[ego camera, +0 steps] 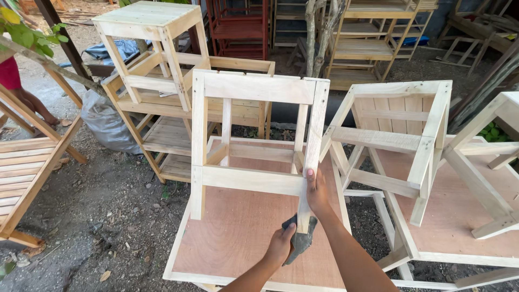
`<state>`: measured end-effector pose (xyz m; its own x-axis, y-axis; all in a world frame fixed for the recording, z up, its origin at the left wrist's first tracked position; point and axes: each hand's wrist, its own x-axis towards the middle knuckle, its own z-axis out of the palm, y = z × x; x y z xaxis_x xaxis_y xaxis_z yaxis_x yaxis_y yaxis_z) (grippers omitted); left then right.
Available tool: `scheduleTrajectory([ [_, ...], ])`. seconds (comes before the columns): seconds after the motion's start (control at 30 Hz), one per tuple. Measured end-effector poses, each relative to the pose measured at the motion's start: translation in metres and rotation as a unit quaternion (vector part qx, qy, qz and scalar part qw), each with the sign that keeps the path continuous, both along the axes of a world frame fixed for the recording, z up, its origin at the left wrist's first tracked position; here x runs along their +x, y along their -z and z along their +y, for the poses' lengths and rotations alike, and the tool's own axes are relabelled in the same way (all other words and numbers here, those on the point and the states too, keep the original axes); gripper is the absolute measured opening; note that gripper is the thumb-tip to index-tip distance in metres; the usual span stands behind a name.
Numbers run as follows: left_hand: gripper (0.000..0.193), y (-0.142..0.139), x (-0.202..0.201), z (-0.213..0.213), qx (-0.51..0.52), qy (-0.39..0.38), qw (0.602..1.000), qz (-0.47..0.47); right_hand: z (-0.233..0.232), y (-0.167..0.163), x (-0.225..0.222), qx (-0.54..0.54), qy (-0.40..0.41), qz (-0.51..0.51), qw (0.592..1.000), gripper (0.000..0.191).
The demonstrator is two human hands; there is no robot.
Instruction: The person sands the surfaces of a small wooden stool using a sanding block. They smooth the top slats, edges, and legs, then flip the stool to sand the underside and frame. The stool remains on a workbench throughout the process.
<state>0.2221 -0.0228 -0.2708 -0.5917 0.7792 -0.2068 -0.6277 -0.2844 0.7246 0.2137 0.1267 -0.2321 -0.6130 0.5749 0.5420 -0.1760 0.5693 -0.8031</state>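
Note:
A pale unfinished wooden stool frame (254, 89) lies tipped on a plywood-topped table (227, 238), its legs pointing toward me. My right hand (316, 192) grips the stool's near right leg at the joint with the lower rail. My left hand (281, 243) presses a dark grey piece of sandpaper (300, 241) against the bottom end of that same leg.
A second unfinished stool (400, 135) lies on another plywood table (459, 216) at right. More stools and shelf frames (157, 65) are stacked behind. A slatted wooden piece (21, 167) leans at left beside a grey sack (105, 124). Someone's legs (24, 100) show at far left. Gravel ground lies below.

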Motion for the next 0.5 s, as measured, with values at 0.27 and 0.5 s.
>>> scheduleTrajectory([
  [0.27, 0.047, -0.008, 0.001, 0.001, -0.035, -0.021, 0.992, 0.122, 0.003, -0.003, 0.006, -0.021, -0.037, -0.046, 0.998, 0.06],
  [0.5, 0.043, -0.024, -0.009, 0.011, -0.005, 0.031, 0.999, -0.036, 0.005, -0.001, 0.011, -0.003, -0.032, -0.049, 0.998, 0.058],
])
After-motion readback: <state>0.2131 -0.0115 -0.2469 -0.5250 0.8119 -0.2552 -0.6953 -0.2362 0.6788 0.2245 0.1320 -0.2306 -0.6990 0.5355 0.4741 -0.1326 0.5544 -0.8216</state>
